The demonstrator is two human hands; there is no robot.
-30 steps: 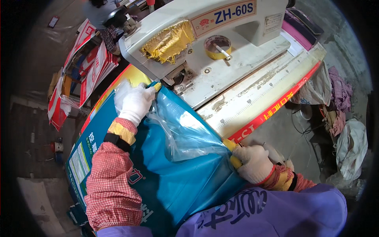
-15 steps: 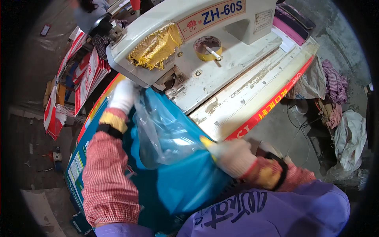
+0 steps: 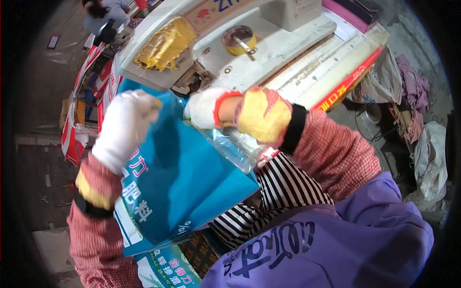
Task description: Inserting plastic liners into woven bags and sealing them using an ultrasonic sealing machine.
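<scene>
A blue woven-looking bag (image 3: 192, 168) with printed lettering lies across my front, its far end under the head of a pale sewing machine (image 3: 158, 79). A clear plastic liner (image 3: 233, 149) shows along its right side. My right hand (image 3: 206, 109), in a white glove, closes on the bag's edge and liner just in front of the machine's needle area. My left hand (image 3: 126, 126), also white-gloved, is over the bag's left part, fingers curled. Whatever those fingers hold, if anything, is hidden and slightly blurred.
A tape roll (image 3: 238, 41) with a white stick across it rests on the machine bed. To the right runs a worn table edge with a red strip (image 3: 355, 77). Red-and-white printed sheets (image 3: 98, 86) are stacked at left. Another person (image 3: 103, 19) is at far left. White sacking (image 3: 430, 158) hangs right.
My right hand has moved left and away from me to the machine's front. My left hand has come back toward me. The bag now lies flatter, with its printed face showing.
</scene>
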